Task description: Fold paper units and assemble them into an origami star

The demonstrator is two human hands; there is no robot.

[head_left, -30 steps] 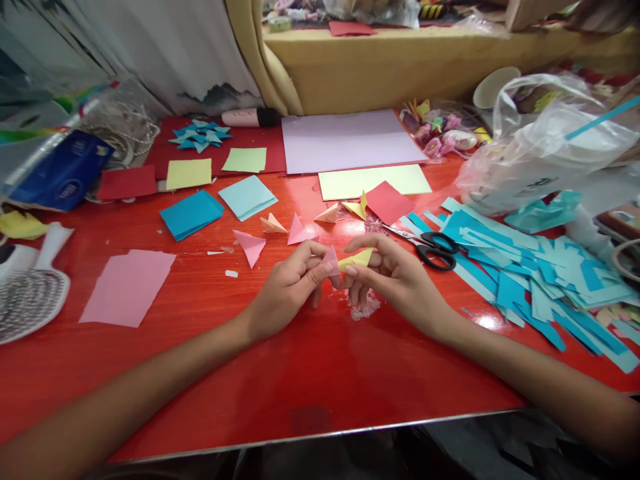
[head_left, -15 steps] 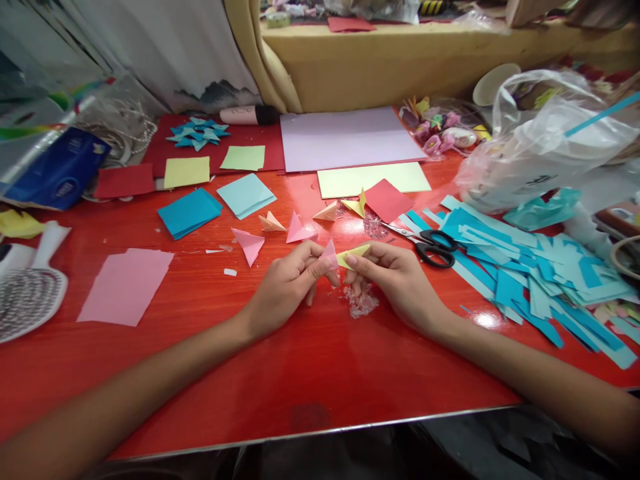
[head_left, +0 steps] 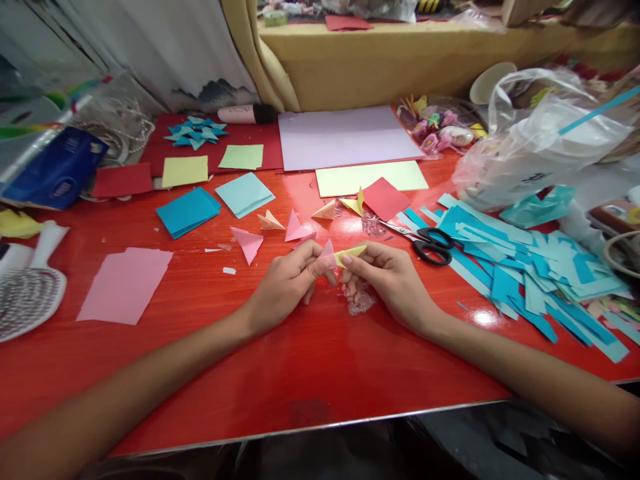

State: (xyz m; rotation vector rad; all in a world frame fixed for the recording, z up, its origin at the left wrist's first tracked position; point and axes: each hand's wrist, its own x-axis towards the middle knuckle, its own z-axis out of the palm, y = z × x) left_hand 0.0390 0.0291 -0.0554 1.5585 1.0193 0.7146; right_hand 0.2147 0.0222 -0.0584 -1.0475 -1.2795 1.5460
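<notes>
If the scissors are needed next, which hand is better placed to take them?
Probably the right hand: though its fingers hold folded yellow paper, the scissors lie nearer it than the left hand.

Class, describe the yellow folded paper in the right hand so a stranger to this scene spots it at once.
Over the middle of the red table, the left hand and right hand are close together. The right one pinches the yellow folded paper beside the left one's pink folded piece. Unlike the yellow piece lying farther back, it is held.
</notes>
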